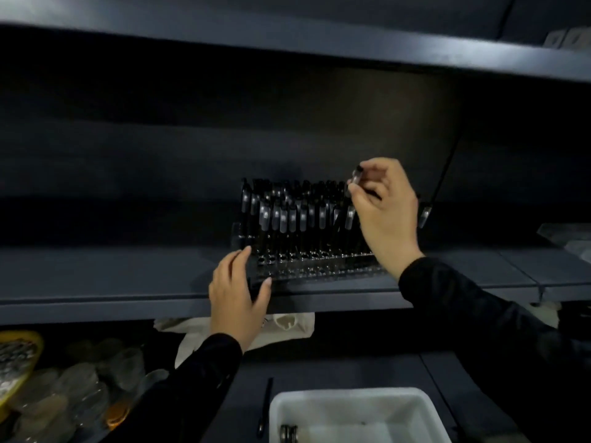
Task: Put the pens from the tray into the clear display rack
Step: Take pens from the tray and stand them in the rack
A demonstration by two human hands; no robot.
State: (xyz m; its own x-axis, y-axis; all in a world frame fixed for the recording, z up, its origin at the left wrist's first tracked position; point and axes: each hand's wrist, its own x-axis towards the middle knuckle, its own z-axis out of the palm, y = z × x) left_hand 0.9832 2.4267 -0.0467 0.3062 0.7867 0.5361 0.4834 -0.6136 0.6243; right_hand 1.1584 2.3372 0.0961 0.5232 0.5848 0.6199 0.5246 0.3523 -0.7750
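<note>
The fingers (358, 190) of the right hand (388, 206) pinched the top of a dark pen (356, 177) that stood upright at the right end of the clear display rack (319, 266), among rows of other upright pens (287, 215). The left hand (238, 289), fingers spread and grasping nothing, rested against the rack's front left corner on the dark shelf (96, 282). Below, on the bench (351, 369), a white tray (412, 407) held a few pens, and one loose pen (265, 406) lay just left of it.
</note>
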